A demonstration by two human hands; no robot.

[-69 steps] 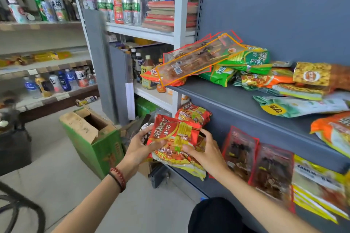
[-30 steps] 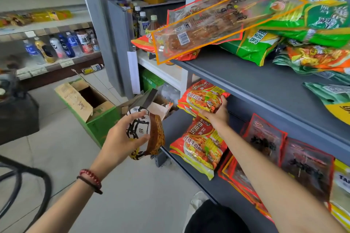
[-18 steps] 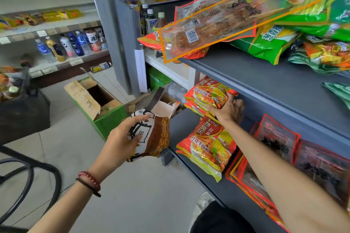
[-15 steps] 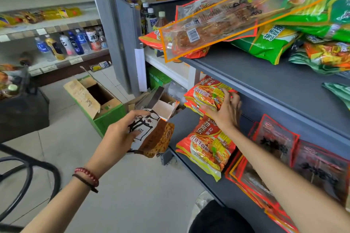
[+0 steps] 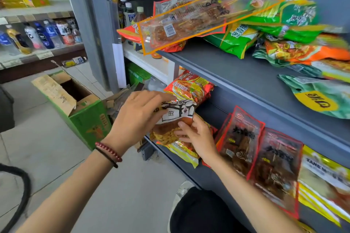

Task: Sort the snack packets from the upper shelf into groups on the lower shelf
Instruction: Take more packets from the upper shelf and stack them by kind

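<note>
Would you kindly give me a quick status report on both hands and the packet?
Left hand and right hand both gripping white-and-brown snack packet. Packet at lower shelf, over red-and-yellow noodle packets. Nothing blocking.

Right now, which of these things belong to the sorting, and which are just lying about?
Job:
both hands, left and right, on white-and-brown packet
red noodle packets
clear skewer packet
green packets

Lying about:
green cardboard box
drink bottles

Two hands [image 5: 140, 117], one cardboard box [image 5: 75, 104]
</note>
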